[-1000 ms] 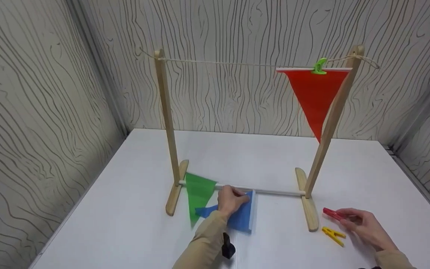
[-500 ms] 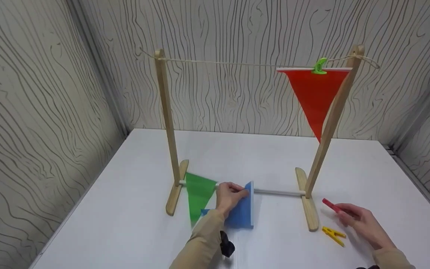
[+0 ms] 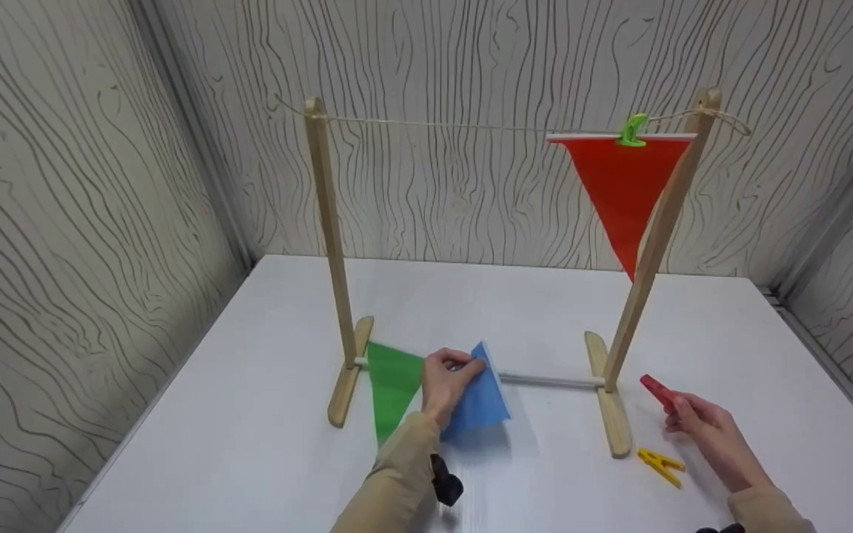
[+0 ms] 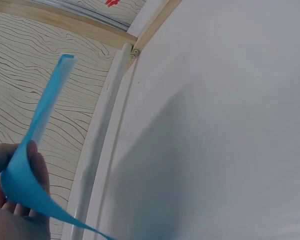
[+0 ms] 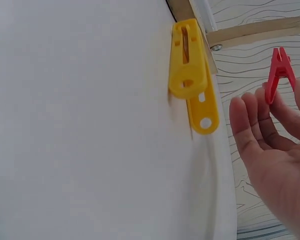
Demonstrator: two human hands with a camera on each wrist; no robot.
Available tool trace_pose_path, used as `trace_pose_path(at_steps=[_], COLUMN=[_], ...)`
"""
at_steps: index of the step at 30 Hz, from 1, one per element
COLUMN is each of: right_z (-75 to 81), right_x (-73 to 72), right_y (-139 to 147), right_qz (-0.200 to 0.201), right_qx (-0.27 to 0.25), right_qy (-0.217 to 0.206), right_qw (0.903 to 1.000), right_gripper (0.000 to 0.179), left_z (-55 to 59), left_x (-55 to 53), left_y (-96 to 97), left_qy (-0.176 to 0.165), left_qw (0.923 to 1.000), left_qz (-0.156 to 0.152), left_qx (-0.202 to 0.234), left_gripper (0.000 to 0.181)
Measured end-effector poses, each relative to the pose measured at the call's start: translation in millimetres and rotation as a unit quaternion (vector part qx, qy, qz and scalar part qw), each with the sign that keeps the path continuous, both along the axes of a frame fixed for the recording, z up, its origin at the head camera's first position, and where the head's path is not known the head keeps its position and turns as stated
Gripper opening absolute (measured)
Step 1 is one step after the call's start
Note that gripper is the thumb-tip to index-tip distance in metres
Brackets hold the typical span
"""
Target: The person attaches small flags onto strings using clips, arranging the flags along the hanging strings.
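Observation:
My left hand (image 3: 447, 385) pinches a blue pennant (image 3: 482, 403) near its white-edged top, holding it above the table in front of the stand's white crossbar (image 3: 549, 380). In the left wrist view the blue cloth (image 4: 27, 185) curves between thumb and fingers. A red clothespin (image 3: 658, 392) is held by its handles between thumb and fingers of my right hand (image 3: 708, 429), its tip pointing away. Below that hand a yellow clothespin (image 3: 661, 466) lies on the table. A green pennant (image 3: 393, 381) drapes over the crossbar's left part, partly hidden behind my left hand and sleeve.
A string (image 3: 434, 124) runs between the left post (image 3: 332, 237) and right post (image 3: 663, 237). A red pennant (image 3: 619, 192) hangs from it by a green clip (image 3: 632, 131). Wooden feet (image 3: 614, 414) support the stand on the white table (image 3: 249, 414).
My left hand has raised the blue pennant off the table and moved slightly away from me, the white edge tilting. The right hand has lifted the red clothespin away from the yellow one.

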State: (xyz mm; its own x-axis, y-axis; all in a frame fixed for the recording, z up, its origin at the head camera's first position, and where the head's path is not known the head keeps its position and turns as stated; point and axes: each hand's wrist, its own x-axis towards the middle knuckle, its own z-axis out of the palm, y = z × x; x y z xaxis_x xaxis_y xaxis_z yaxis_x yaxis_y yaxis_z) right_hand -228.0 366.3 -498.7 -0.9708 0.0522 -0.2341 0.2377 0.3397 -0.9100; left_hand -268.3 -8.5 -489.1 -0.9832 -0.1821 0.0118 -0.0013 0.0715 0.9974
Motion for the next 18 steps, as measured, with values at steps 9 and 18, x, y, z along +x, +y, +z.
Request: trace_pose_path(at_steps=[9, 18], right_z=[2.6, 15.3], right_x=[5.9, 6.6], right_y=[-9, -25], right_qz=[-0.044, -0.077], right_qx=[-0.174, -0.367], right_qy=[0.044, 0.068], right_qw=[0.9828, 0.9245], right_gripper=[0.020, 0.017], left_z=[5.7, 14.6], left_x=[-1.8, -2.9], left_y=[-0.1, -1.6], left_qy=[0.024, 0.026], left_qw=[0.9991, 0.9982], left_qz=[0.017, 0.025], left_qx=[0.031, 0.049], left_gripper=[0.023, 0.025])
